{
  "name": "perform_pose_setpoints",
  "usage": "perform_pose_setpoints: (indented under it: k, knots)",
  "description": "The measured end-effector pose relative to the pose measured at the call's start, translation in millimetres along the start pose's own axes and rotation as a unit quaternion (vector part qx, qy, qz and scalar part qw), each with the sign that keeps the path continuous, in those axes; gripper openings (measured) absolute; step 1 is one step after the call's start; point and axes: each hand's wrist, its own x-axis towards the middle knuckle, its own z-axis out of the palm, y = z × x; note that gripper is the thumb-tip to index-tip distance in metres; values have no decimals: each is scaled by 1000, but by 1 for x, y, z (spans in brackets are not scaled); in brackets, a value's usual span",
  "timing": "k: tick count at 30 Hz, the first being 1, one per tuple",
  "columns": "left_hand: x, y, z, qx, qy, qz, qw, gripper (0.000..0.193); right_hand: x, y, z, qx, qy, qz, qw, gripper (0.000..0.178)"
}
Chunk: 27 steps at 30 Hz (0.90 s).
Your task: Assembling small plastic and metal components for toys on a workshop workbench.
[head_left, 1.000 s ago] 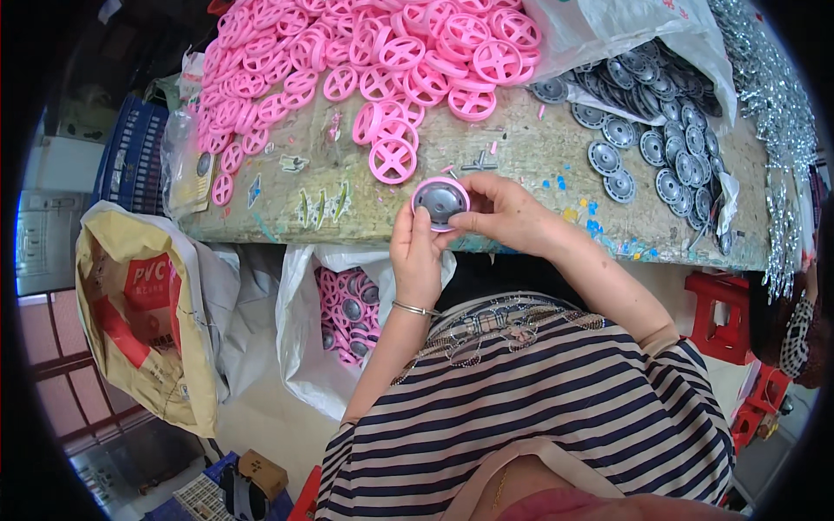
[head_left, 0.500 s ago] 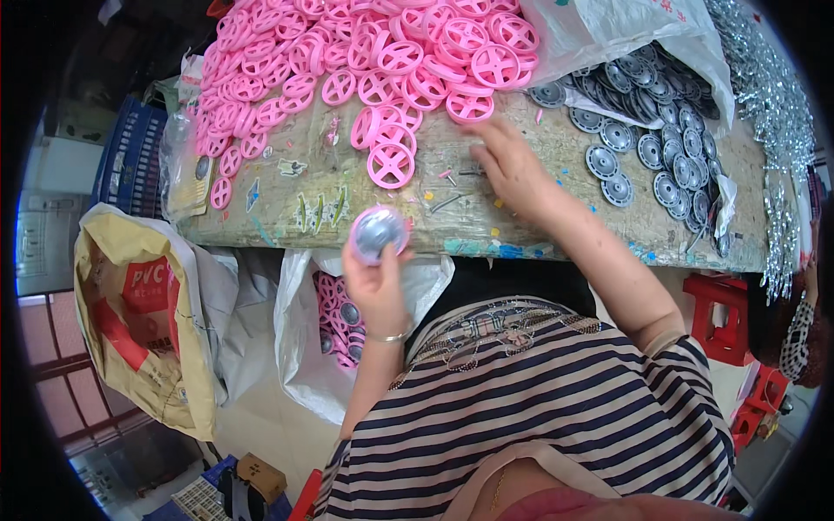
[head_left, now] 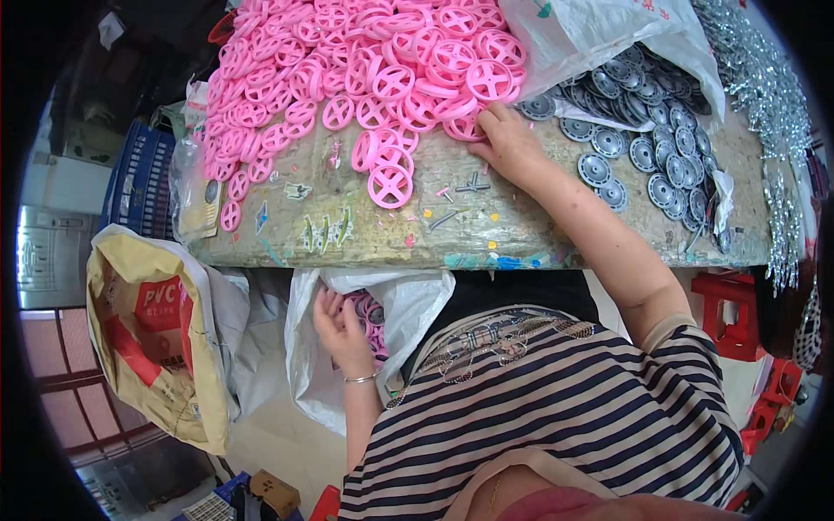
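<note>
My left hand (head_left: 341,337) is over the mouth of a white woven sack (head_left: 304,382) below the table edge. Its fingers are spread and nothing shows in them. Inside that sack lie pink wheels (head_left: 373,314), some with silver-grey discs in them. On the table, my right hand (head_left: 512,149) has its thumb and fingers closed at the right edge of a pink four-spoke wheel (head_left: 463,128), at the front of a large heap of pink wheels (head_left: 347,61). Just right of this hand are grey ridged discs (head_left: 595,168), several loose and more spilling from a white bag (head_left: 599,35).
The worn wooden table (head_left: 382,243) carries small plastic scraps and stickers. A yellow-brown paper sack (head_left: 113,347) stands open at the left, near blue crates (head_left: 135,182). Silver tinsel (head_left: 769,130) hangs at the right, above red stools (head_left: 728,317).
My left hand has moved down from the table edge to the sack and let go of the pink wheel with the silver disc. My right hand has closed on a pink wheel.
</note>
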Motion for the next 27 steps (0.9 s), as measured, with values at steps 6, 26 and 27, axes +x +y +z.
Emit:
perform_pose_setpoints:
  k: [6,26,27]
  knots:
    - [12,37,74,-26,-138,155,978,38,-4,8,-16,-8,8,10,1000,26]
    - [33,72,172,-348,-349,-153,857,27,-19,71,-64,-67,113,11,991,36]
    - [34,71,171,-349,-344,-151,858,27,-19,70,-60,-80,42,27,996,41]
